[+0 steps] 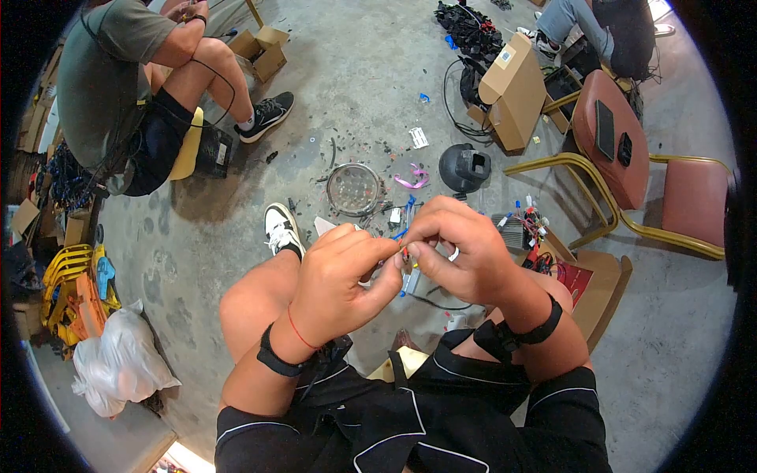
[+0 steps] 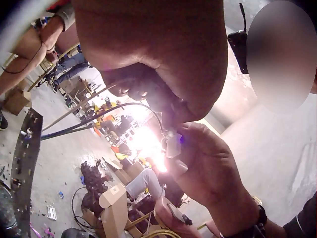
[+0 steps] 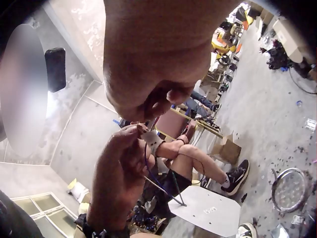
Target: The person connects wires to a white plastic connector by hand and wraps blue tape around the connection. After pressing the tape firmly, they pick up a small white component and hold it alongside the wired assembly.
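Observation:
In front of the lap, the left hand (image 1: 343, 272) and right hand (image 1: 465, 248) meet at their fingertips. Between them is a small white plug connector (image 3: 151, 139), pinched by thumb and finger from both sides. It also shows as a white block (image 2: 172, 146) in the left wrist view, partly covered by fingers. Thin wires (image 2: 106, 113) run from the connector to a flat panel, whose pale face (image 3: 205, 210) shows in the right wrist view. The left wrist view shows this panel nearly edge-on as a dark strip (image 2: 25, 168) with small parts along it.
A round glass-faced ring (image 1: 353, 189) and a black welding mask (image 1: 464, 168) lie on the debris-strewn floor ahead. Cardboard boxes (image 1: 512, 94) and red-brown chairs (image 1: 611, 130) stand to the right. Another person (image 1: 118, 94) sits at left, above white plastic bags (image 1: 126, 366).

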The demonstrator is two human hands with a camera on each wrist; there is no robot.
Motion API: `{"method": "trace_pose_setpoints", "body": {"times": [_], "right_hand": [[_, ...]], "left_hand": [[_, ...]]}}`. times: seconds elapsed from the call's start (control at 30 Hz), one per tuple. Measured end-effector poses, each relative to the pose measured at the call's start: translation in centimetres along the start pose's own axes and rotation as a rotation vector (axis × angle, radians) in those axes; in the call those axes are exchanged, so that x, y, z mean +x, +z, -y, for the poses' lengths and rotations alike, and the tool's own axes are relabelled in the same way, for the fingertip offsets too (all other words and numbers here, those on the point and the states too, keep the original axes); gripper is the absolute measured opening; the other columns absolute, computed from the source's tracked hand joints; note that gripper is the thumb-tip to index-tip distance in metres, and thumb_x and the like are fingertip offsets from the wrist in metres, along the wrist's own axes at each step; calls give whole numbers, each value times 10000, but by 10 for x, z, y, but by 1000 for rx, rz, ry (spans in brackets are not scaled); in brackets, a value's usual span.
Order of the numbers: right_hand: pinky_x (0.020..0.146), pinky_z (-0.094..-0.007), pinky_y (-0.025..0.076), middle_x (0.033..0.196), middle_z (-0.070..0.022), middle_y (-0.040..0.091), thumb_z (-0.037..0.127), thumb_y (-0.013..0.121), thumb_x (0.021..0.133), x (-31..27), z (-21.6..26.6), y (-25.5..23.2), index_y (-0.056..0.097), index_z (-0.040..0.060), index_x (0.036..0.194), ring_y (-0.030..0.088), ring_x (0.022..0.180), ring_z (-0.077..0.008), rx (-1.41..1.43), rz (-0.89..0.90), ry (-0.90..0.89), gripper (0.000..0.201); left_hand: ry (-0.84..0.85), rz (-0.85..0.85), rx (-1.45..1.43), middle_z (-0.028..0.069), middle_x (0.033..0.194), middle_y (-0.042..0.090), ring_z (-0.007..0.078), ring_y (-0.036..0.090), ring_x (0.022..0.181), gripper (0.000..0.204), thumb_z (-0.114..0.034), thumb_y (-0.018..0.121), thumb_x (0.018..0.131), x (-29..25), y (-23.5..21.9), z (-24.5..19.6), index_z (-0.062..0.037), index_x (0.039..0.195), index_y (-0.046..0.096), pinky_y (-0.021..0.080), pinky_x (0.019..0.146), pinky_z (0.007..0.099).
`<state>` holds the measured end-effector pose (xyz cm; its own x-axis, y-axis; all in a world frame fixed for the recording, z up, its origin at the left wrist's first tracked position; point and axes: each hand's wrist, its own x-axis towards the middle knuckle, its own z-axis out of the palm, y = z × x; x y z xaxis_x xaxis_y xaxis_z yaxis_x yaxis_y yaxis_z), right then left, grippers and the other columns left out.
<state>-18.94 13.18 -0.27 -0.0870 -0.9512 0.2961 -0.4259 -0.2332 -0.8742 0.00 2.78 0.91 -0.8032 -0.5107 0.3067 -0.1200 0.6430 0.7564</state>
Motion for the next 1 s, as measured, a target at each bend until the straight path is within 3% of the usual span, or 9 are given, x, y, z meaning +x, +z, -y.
{"method": "trace_pose_setpoints", "body": {"times": [0.03,0.17,0.23,0.57,1.0], "right_hand": [[661,-315,464,920,-74,668,-27,721,868,0,-1,1,697,33,993,608,792,-192,10,-8,-10,140],[657,-307,460,922,-77,670,-26,723,865,0,1,2,695,29,985,607,786,-188,20,-16,2,135],[716,-364,531,905,-124,665,8,733,869,1,2,1,689,26,996,658,806,-274,8,-20,23,136],[692,-335,527,923,-115,674,5,741,876,2,5,-4,715,23,1005,661,807,-245,38,-16,67,133],[676,-313,508,927,-86,701,-33,770,826,1,0,1,719,35,976,647,810,-205,-31,-64,-58,173]], "left_hand": [[-4,1,-3,65,663,572,240,523,605,154,-62,762,798,0,0,0,-36,948,744,402,577,373],[-4,1,1,63,664,572,239,524,601,150,-62,764,796,0,0,-1,-39,943,743,401,575,372],[-27,-16,-6,62,664,572,239,523,595,148,-62,766,795,0,0,0,-40,939,741,401,574,372],[3,-34,20,58,659,560,243,519,597,132,-62,768,792,0,1,0,-47,917,731,398,577,377],[9,-23,79,52,664,545,245,519,618,156,-73,783,782,-1,2,1,-55,929,732,398,588,376]]}}
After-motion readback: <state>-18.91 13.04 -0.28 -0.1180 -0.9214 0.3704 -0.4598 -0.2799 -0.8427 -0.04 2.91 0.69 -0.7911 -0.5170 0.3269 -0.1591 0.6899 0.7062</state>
